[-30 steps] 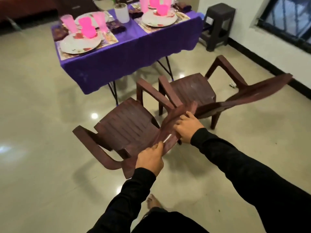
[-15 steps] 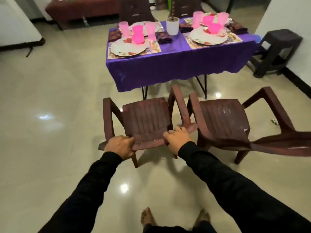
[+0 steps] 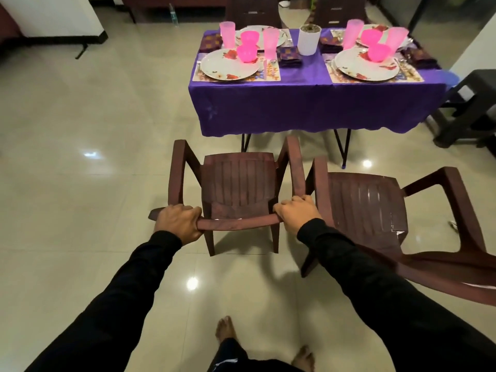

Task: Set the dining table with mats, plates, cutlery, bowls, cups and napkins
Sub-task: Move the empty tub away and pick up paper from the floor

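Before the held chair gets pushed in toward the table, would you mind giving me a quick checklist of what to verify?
1. Grip: left hand and right hand both grip the top rail of the held chair: ok.
2. Chair faces the purple table: ok.
3. Floor between chair and table shows nothing in the way: ok.
4. Clearance on the right: the second chair sits very close to the held chair's armrest; whether they touch: cannot tell.
5. Near left plate with pink bowl and cup set: ok.
6. Cutlery complete: cannot tell.
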